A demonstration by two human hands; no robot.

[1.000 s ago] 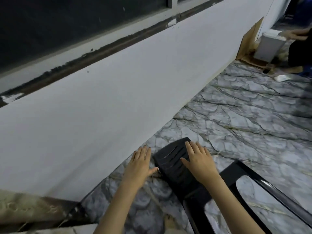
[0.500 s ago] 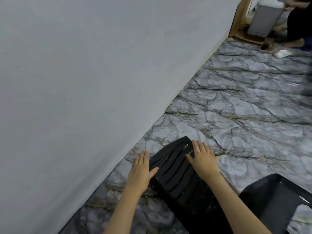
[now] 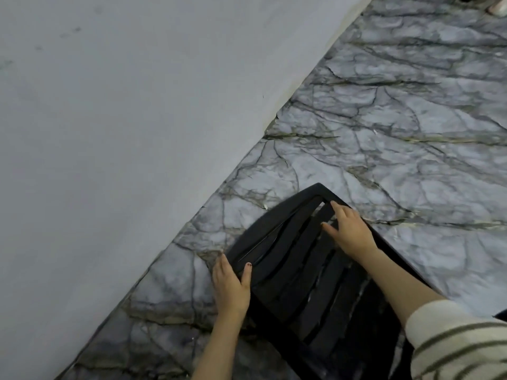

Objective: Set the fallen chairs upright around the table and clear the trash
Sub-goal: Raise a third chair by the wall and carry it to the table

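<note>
- Chair (image 3: 299, 270) back had tipped up off the floor (image 3: 384, 133) vs 0.5 s ago, near the wall (image 3: 123, 119).
- Left hand (image 3: 231, 286) gripped its left edge; right hand (image 3: 348, 229) gripped the right rim.
- Prob. 1 chair mid-lift.

The left forearm comes up from the 6 o'clock edge of the view, bare, wrist straight, and the left hand (image 3: 230, 286) grips the near corner of the chair back (image 3: 301, 270), thumb laid on top pointing to 12 o'clock, its nail painted dark, fingers down the outer side. The right arm reaches in from 4 o'clock toward 10 o'clock, a striped sleeve (image 3: 452, 341) pushed above the bare forearm. The right hand (image 3: 351, 234) holds the far rim, index finger stretched toward 11 o'clock, thumb spread toward 9 o'clock.
</note>
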